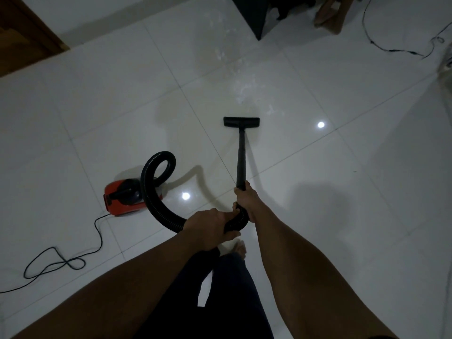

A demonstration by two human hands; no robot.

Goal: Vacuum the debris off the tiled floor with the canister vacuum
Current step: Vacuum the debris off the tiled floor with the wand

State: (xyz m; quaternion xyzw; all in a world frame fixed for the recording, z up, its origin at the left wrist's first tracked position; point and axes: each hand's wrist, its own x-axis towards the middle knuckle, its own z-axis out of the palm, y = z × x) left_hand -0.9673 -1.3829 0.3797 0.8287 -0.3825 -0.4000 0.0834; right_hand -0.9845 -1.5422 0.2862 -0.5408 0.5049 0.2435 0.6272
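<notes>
A red and black canister vacuum [124,196] sits on the white tiled floor [97,113] at my left. Its black ribbed hose [152,192] loops up and curves over to my hands. My left hand [208,228] is shut on the hose end near the bend. My right hand [244,199] grips the black wand [241,157] just ahead of it. The wand runs forward to the flat black floor nozzle [241,122], which rests on the tile. Pale whitish debris [244,89] is scattered just beyond the nozzle and further toward the back.
The vacuum's power cord [56,260] snakes in loops over the floor at the lower left. A dark piece of furniture [254,18] stands at the back, with another cable [391,48] at the upper right. A wooden door [24,33] is at the upper left. My bare foot [241,249] shows below my hands.
</notes>
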